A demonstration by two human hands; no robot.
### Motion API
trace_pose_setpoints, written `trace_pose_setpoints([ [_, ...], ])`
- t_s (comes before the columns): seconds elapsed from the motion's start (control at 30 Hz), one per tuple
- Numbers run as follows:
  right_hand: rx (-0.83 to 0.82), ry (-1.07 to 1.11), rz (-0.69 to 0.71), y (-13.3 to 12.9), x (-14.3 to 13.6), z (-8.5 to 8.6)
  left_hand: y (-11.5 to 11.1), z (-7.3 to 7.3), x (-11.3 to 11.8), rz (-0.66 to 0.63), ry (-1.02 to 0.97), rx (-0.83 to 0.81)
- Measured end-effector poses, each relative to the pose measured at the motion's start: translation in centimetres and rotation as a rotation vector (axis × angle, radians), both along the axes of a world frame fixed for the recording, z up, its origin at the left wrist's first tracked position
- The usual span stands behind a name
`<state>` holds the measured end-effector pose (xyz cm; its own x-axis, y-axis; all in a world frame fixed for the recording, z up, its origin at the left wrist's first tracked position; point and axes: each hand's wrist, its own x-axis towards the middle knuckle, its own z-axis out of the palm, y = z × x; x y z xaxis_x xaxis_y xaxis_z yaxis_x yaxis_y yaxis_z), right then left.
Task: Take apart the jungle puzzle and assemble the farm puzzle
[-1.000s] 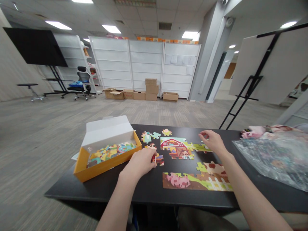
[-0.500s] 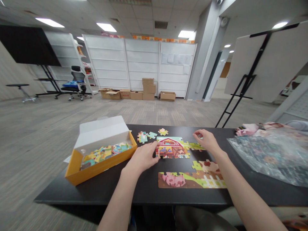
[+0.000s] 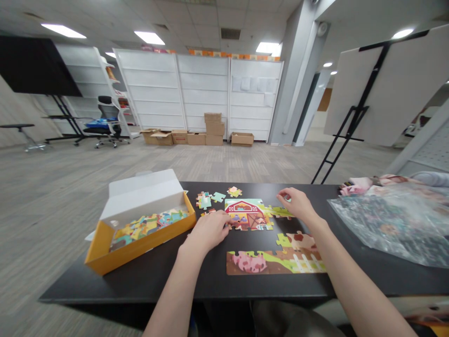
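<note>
A partly joined barn puzzle section (image 3: 249,210) lies on the black table. My left hand (image 3: 210,229) is at its left edge, index finger stretched onto it and the other fingers loosely bent. Some reddish pieces (image 3: 207,213) show just behind that hand. Over the table to the right of the barn, my right hand (image 3: 297,203) is pinched, with a small teal bit of a puzzle piece (image 3: 288,199) showing at its fingertips. A green strip of pieces (image 3: 280,212) joins the barn's right side. Nearer me lies a pig-and-fence section (image 3: 261,263), its right end under my right forearm.
Left on the table stands an open yellow box (image 3: 147,245) full of loose pieces. Further loose pieces (image 3: 205,200) and a single piece (image 3: 234,191) lie behind the barn. A clear plastic bag (image 3: 389,224) covers the table's right side.
My left index finger has moved in over the barn's left edge, uncovering reddish pieces behind the hand. My right hand has stayed nearly in place. The view has shifted slightly.
</note>
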<state>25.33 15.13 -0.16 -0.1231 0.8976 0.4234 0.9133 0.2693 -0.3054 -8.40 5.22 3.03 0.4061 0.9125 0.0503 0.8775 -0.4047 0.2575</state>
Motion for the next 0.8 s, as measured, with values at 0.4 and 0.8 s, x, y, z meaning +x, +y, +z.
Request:
trace_pose_setpoints([
  [0.4, -0.027, -0.016, -0.003, -0.3, -0.3, 0.2, 0.0, -0.7, -0.2, -0.048, -0.049, 0.074],
  [0.8, -0.047, -0.025, -0.002, -0.4, -0.6, 0.4, 0.6, -1.4, 0.8, -0.137, -0.041, 0.057],
])
